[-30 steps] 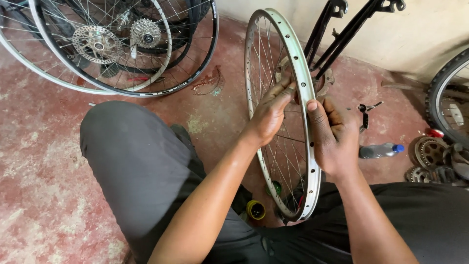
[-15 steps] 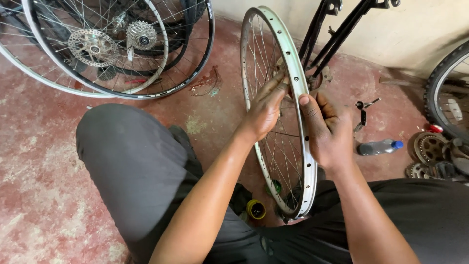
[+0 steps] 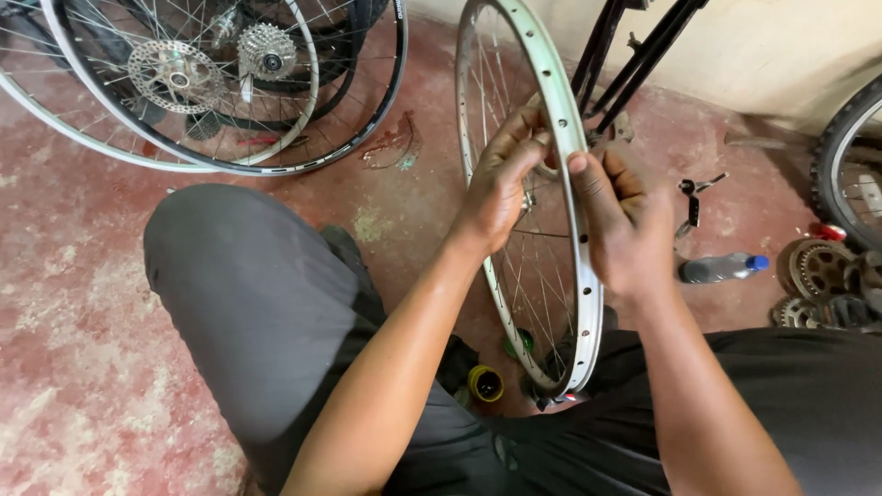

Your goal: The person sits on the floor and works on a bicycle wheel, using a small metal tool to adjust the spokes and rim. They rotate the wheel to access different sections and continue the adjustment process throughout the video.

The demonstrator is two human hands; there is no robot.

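Bare silver wheel rim [image 3: 588,303], upright between knees: left hand [image 3: 496,188] and right hand [image 3: 629,225] pinched its upper edge. Even finger pressure advisable; spokes [image 3: 542,266] beneath left hand.

Soft, even daylight, moderately bright, no hard shadows, faint shade under the knees, mild sheen along the silver rim [image 3: 577,184], sharp focus at centre, wide-angle bending at the edges, far corners slightly softer.

A bicycle repair workshop: loose wheels [image 3: 211,83], sprockets [image 3: 820,268], stained concrete floor [image 3: 73,303].
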